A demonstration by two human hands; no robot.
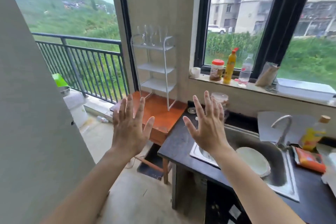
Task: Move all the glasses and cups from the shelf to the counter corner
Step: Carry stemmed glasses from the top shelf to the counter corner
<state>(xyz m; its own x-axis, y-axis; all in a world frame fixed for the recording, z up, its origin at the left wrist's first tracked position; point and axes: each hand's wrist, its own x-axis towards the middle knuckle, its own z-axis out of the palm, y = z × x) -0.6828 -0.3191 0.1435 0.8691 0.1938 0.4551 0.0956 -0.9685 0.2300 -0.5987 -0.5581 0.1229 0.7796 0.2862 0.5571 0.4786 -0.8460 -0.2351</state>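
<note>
The left hand [130, 127] and right hand [207, 125] are held up, fingers spread, nothing grasped. The glasses [151, 35] (clear, blurred) are seen on the top tier of the white shelf [154, 68], which is set on an orange table [160, 112] beside the dark counter [179, 143].

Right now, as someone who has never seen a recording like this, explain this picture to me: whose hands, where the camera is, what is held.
There is no machine: a person wears one wide-angle camera on the head, looking forward and down. The left hand and right hand are raised, fingers spread, holding nothing. Ahead, a white shelf rack stands on an orange wooden table; clear glasses, blurred, sit on its top tier. To the right runs a dark counter with a sink holding a pale plate. A yellow bottle and a jar stand on the windowsill.
</note>
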